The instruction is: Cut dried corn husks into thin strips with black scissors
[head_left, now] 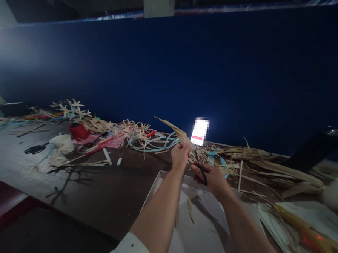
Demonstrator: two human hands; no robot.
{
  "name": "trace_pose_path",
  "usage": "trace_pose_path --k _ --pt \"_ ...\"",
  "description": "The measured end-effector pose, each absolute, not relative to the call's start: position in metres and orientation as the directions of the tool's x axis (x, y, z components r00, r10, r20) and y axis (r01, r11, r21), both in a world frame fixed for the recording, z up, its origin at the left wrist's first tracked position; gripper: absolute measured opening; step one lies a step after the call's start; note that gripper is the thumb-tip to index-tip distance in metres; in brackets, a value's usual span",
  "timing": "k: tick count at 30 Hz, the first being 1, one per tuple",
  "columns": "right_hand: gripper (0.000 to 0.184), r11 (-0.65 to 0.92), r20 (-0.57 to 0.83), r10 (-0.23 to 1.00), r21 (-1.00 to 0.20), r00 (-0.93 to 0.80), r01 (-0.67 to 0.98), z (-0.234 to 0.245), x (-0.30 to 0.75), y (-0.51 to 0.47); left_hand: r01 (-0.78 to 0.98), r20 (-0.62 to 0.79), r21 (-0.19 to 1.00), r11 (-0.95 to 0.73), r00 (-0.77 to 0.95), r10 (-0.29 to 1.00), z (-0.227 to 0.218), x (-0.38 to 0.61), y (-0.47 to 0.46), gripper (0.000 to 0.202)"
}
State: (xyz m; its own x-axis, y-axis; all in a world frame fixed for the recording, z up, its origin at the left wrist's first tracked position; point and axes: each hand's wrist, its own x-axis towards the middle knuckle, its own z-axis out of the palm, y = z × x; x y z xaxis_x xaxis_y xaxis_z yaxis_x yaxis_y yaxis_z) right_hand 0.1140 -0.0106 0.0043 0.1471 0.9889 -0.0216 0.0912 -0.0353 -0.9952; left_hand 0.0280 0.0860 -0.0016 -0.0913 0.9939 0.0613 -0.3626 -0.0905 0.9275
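Note:
My left hand [181, 155] is closed around a dry, straw-coloured corn husk [175, 130], whose narrow tip points up and to the left. Just to its right, my right hand [213, 179] grips a pair of dark scissors [198, 161]. The blades rise close beside the held end of the husk; whether they touch it I cannot make out. Below both hands lies a shallow white box [197, 230] with a few thin husk scraps [190, 210] in it.
A lit phone [200, 131] stands behind my hands against the blue wall [126, 68]. To the left are husk flowers [132, 128], a red thread spool [78, 131] and black-handled scissors [36, 149]. Dry husks [284, 169] and a yellow tool [307, 228] with a red light lie right.

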Motion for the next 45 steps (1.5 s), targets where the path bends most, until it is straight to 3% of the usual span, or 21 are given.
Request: trace_pose_path --k 45 --pt "0.039 0.111 0.161 0.971 -0.959 0.177 0.259 0.001 0.115 -0.008 -0.510 -0.074 0.859 0.043 -0.040 0.996 0.011 0.038 0.071 0.016"
